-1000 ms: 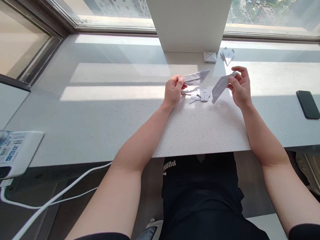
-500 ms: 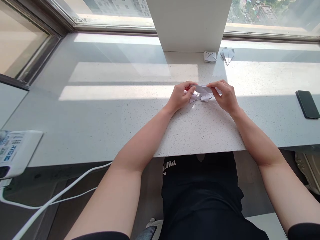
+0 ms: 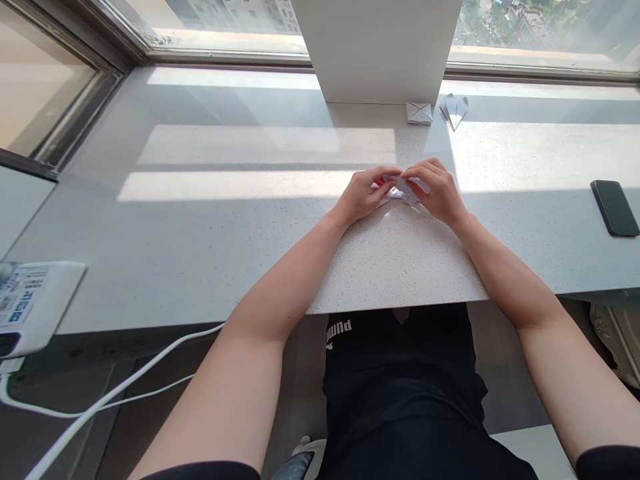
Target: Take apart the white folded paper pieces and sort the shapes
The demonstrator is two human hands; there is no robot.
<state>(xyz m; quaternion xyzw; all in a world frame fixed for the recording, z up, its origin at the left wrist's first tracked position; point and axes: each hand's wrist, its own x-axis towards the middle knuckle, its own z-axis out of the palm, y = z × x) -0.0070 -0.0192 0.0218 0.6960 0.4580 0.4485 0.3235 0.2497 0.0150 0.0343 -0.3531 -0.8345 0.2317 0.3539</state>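
Between my hands is a piece of folded white paper [image 3: 403, 188], partly covered by the fingers. My left hand [image 3: 367, 191] pinches its left side, with a bit of red showing near the fingertips. On the right side, the thumb and fingers of my right hand [image 3: 434, 189] are closed on the same paper. Both hands sit close together just above the speckled white counter [image 3: 250, 253]. More folded paper shows under the fingers; whether it is a separate piece I cannot tell.
Against the white pillar [image 3: 377, 53] lies a square folded paper [image 3: 419, 113], with a fan-shaped folded paper [image 3: 454, 111] to its right. A black phone [image 3: 615, 208] rests at the right. On the left are a white device [image 3: 43, 300] and a white cable [image 3: 125, 367].
My right hand has moved left, closer to my left hand. The paper strip that was stretched between them now shows less and looks bent or turned.
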